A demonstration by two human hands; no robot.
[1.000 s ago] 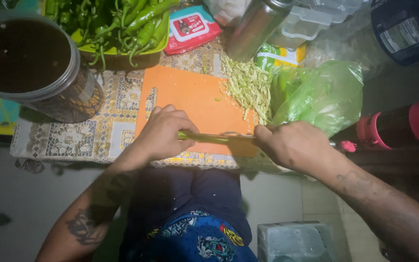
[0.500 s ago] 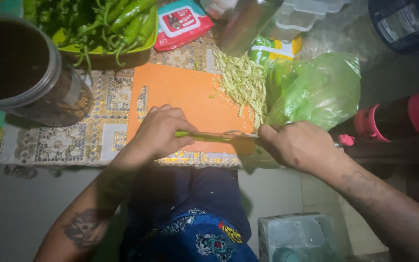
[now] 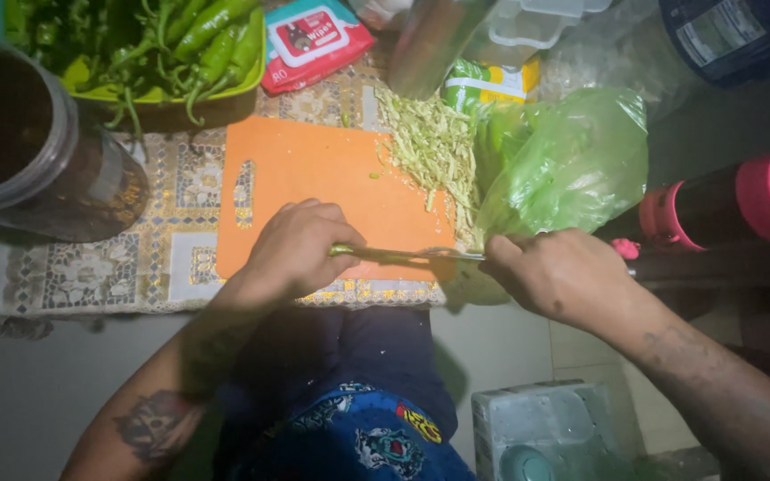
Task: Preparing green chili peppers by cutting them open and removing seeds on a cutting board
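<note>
My left hand (image 3: 296, 249) rests on the near edge of an orange cutting board (image 3: 314, 178) and pinches one end of a long green chilli (image 3: 376, 255). My right hand (image 3: 563, 276) grips a knife (image 3: 456, 256) whose blade lies along the chilli, pointing left. A heap of thin pale green chilli strips (image 3: 434, 147) lies on the board's far right side.
A green tray of whole green chillies (image 3: 180, 44) sits at the back left, beside a large dark round container (image 3: 28, 142). A green plastic bag (image 3: 563, 160), a pink-capped bottle (image 3: 724, 205), a red wipes pack (image 3: 314, 40) and a steel bottle (image 3: 430, 44) surround the board.
The view has shifted slightly. Both hands stay on the chilli and the knife at the board's near edge, with little other movement.
</note>
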